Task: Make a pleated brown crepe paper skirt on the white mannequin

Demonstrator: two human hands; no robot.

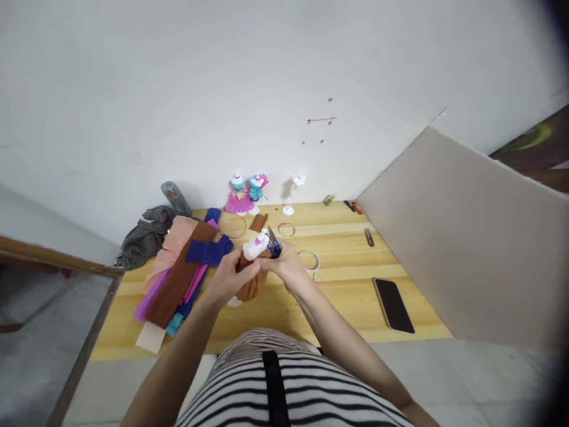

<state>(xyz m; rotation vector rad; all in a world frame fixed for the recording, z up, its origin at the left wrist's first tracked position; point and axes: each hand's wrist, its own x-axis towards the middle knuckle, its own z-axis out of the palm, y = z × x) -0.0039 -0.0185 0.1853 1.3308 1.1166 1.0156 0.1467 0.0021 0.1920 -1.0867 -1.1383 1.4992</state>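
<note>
Both hands are at a small white dress-form stand (254, 247) wrapped in brown crepe paper (252, 288); it leans over the table's front middle. My left hand (229, 279) is closed around its left side, with the thumb pressed on the brown paper. On the other side, my right hand (284, 265) pinches the paper at the waist. Blue-handled thread snips (274, 244) are tucked in that same hand, blades pointing up and away. The white round base (235, 302) shows below. My fingertips behind the form are hidden.
Crepe paper strips (178, 273) lie piled at left beside striped cloth (149, 237) and a grey bottle (176, 197). Dressed forms (240, 198) and a bare stand (288, 198) line the wall. Wire coils (309, 260), a phone (393, 304) and a cardboard panel (466, 237) are rightward.
</note>
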